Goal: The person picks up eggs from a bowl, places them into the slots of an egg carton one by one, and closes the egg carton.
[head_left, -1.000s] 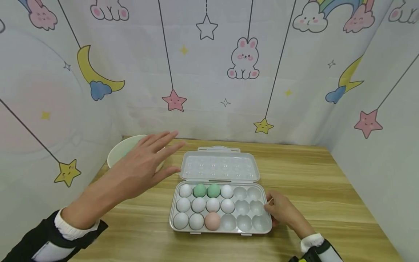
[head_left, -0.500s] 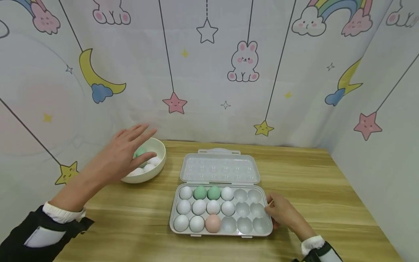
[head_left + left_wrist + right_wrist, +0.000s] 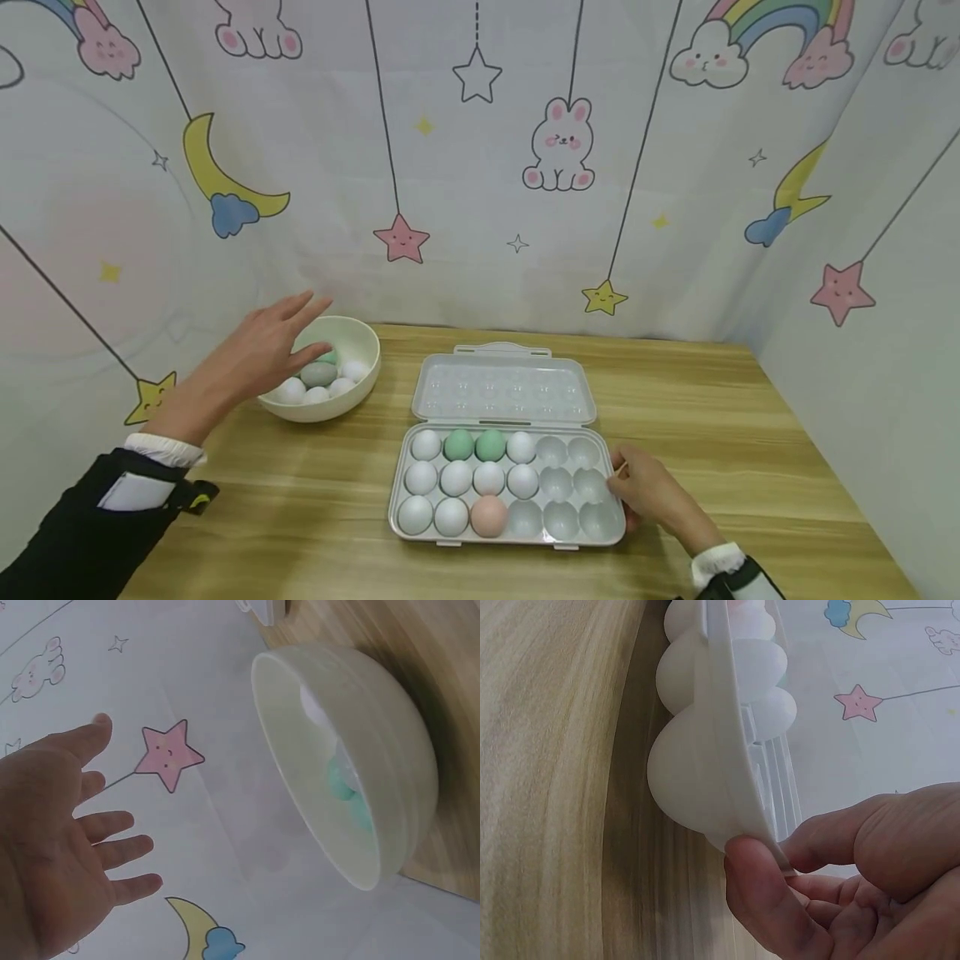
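An egg tray lies on the table with its clear lid folded back. White eggs, two green eggs and a pink egg fill its left part; hollows at the right are bare. My right hand pinches the tray's right edge, and in the right wrist view thumb and finger hold the rim. A pale bowl at the back left contains several white and green eggs. Over its left side hovers my left hand, fingers spread and holding nothing; the left wrist view shows the palm beside the bowl.
The wooden table ends at the back against a white printed curtain. More printed curtain stands along the right side and the left.
My left hand has moved left and slightly down, from between bowl and lid to over the bowl's left side, uncovering more of the bowl and its eggs. The right hand keeps its hold.
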A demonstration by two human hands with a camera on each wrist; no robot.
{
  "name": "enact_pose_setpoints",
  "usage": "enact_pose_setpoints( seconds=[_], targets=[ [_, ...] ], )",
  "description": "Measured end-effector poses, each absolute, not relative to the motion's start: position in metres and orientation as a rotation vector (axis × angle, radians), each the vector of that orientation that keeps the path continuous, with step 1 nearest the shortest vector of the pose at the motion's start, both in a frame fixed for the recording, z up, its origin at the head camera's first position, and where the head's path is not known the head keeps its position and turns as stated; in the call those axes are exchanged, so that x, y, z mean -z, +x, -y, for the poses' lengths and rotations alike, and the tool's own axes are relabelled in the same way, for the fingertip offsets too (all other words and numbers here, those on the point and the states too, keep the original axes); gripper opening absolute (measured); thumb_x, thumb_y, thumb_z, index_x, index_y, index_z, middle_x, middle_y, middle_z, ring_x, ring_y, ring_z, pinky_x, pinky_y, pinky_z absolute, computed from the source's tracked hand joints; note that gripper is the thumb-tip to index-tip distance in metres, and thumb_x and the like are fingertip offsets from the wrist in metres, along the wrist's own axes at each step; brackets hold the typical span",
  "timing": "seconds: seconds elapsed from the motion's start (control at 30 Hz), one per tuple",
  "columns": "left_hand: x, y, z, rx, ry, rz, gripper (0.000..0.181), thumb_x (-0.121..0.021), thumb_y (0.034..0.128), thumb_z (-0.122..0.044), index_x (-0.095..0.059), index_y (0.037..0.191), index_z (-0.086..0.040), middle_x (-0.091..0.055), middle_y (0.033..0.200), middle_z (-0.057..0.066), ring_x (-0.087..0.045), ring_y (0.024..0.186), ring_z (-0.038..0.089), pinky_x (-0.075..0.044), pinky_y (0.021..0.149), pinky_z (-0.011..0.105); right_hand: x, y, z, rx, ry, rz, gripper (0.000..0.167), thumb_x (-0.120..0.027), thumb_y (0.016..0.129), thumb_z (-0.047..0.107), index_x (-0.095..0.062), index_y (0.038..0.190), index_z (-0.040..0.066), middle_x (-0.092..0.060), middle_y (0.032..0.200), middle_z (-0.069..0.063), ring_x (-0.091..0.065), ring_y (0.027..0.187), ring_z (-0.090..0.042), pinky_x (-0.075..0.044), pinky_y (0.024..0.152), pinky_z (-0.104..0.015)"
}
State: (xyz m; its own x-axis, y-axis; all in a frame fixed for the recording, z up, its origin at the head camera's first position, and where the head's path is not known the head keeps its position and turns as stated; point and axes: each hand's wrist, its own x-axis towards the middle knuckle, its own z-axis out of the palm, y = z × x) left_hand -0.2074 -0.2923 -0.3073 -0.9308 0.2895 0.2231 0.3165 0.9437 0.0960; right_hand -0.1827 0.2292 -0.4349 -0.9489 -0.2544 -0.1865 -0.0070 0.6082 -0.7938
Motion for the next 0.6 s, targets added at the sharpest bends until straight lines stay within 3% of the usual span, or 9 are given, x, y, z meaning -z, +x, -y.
enact_pose_setpoints(
  seconds=[0.6],
  targets=[
    [0.375,-0.261,0.29,0.179,-0.37,3.113,0.058,-0.07,0.0999,-0.023,-0.05,0.149,0.003,-0.05,0.147,0.032,-0.051,0.132,0.05,-0.041,0.11,0.062,0.433,-0.182,-0.227,1.233,-0.155,-2.554,0.016,-0.059,0.088,-0.01,-0.055,0.103,-0.006,-0.058,0.075,-0.013,-0.06,0.048,-0.023,-0.055,0.041,-0.038]
  ],
)
